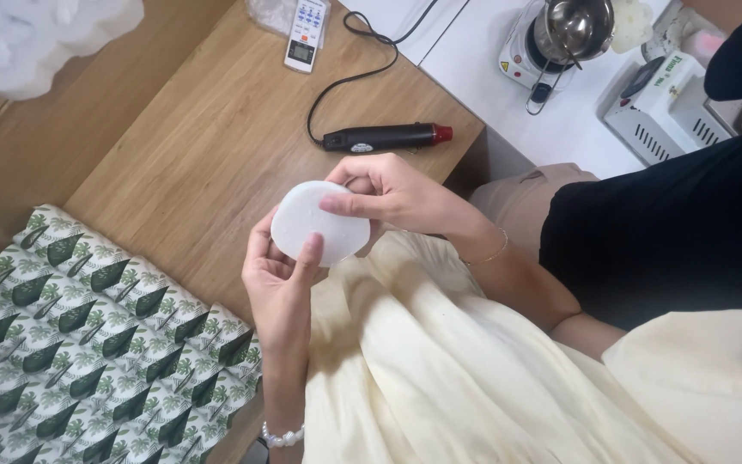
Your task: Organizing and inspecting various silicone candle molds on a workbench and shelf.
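Head view looks down on both hands pinching a white wax-like disc (319,222) over the lap, just off the tabletop (216,129) edge; left hand (278,277) props it from below with thumb on the face, right hand (388,196) grips the top rim; I'd keep the pressure on the edges, since the disc looks thin, matte and a bit pitted; a black heat gun (386,137) with a red tip lies on the wood grain nearby; cream skirt (440,361) underneath looks soft and pleated.
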